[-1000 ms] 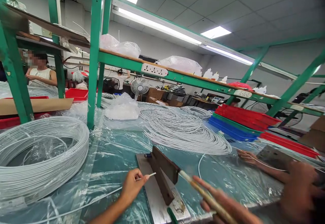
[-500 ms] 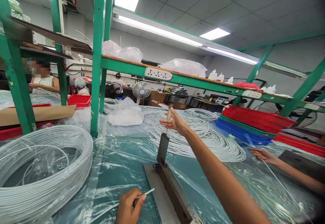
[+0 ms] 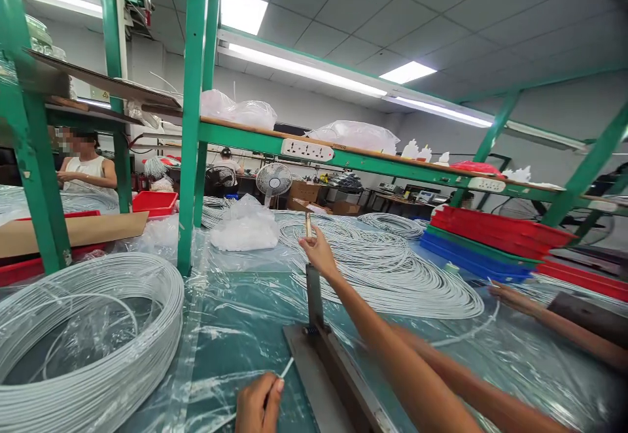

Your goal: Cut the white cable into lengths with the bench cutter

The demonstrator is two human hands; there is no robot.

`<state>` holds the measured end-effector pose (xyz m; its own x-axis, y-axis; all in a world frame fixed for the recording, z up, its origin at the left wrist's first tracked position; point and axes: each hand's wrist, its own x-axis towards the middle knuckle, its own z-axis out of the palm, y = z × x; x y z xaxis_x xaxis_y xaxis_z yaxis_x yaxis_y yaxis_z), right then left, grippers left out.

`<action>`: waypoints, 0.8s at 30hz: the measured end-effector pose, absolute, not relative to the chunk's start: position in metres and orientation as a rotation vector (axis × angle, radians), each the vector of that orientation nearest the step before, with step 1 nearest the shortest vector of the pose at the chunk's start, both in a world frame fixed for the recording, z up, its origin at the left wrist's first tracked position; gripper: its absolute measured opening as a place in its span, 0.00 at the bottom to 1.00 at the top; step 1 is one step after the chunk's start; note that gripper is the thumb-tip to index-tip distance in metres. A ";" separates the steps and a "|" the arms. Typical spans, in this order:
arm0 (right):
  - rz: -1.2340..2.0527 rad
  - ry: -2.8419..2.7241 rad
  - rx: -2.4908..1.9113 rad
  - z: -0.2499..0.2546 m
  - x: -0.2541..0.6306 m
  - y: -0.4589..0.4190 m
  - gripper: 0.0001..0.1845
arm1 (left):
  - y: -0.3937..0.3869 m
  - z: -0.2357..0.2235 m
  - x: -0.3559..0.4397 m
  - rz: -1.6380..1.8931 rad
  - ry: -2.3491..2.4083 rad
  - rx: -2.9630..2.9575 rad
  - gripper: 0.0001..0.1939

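My left hand [image 3: 259, 403] is closed on a thin white cable [image 3: 287, 367] near the bottom of the view. The cable's short free end points up and right, beside the metal base plate [image 3: 314, 381] of a hand-lever device. The device's flat dark lever [image 3: 314, 295] stands nearly upright from its pivot. My right hand [image 3: 318, 251] is closed around the lever's brass-coloured handle [image 3: 309, 225], whose top sticks out above the fingers. The palm side is partly hidden.
A large white cable coil [image 3: 93, 354] lies at left, with more loose coils [image 3: 392, 269] behind the lever. Red and blue trays [image 3: 495, 237] are stacked at right. A co-worker's hand [image 3: 510, 297] holds a cable there; a blurred forearm [image 3: 451, 374] passes beside mine. Green posts [image 3: 193, 119] carry a shelf.
The lever has swung to a more upright position, my right hand moving left and down with it. My left hand has shifted slightly right, its cable end now steeper. A blurred forearm has appeared.
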<state>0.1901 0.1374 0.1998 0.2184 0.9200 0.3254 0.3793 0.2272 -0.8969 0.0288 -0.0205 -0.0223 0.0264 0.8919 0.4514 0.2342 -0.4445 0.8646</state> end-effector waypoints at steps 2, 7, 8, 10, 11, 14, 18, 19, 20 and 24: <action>0.566 -1.446 -1.271 0.194 0.184 0.098 0.28 | -0.023 -0.012 0.024 1.474 1.132 1.571 0.28; 0.985 -1.751 -1.206 0.162 0.179 -0.014 0.22 | -0.026 0.038 0.012 1.604 1.066 1.033 0.30; 1.147 -1.822 -1.216 0.152 0.178 -0.034 0.23 | -0.028 0.052 0.012 1.615 1.017 0.912 0.30; 1.412 -1.911 -1.242 0.131 0.172 -0.065 0.28 | -0.035 0.081 0.018 1.620 0.879 0.718 0.29; 1.496 -1.904 -1.241 0.120 0.167 -0.076 0.31 | -0.039 0.095 0.023 1.615 0.807 0.654 0.29; 1.639 -1.725 -1.071 0.094 0.148 -0.094 0.34 | -0.053 0.128 0.043 1.564 0.640 0.577 0.28; 1.648 -1.441 -0.863 0.082 0.131 -0.095 0.32 | -0.062 0.147 0.058 1.517 0.575 0.745 0.26; 1.636 -1.401 -0.854 0.084 0.132 -0.094 0.33 | -0.062 0.148 0.057 1.485 0.596 0.863 0.26; 1.618 -1.375 -0.860 0.088 0.135 -0.094 0.33 | -0.062 0.148 0.053 1.437 0.627 1.002 0.26; 1.382 -1.239 -0.982 0.114 0.172 -0.096 0.29 | -0.066 0.140 0.021 1.092 0.771 1.526 0.26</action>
<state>0.1722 -0.0958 0.1144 -0.1757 0.9834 0.0463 -0.1528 0.0192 -0.9881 0.0214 -0.0661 0.1400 0.3739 0.8950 0.2433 -0.0708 -0.2340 0.9697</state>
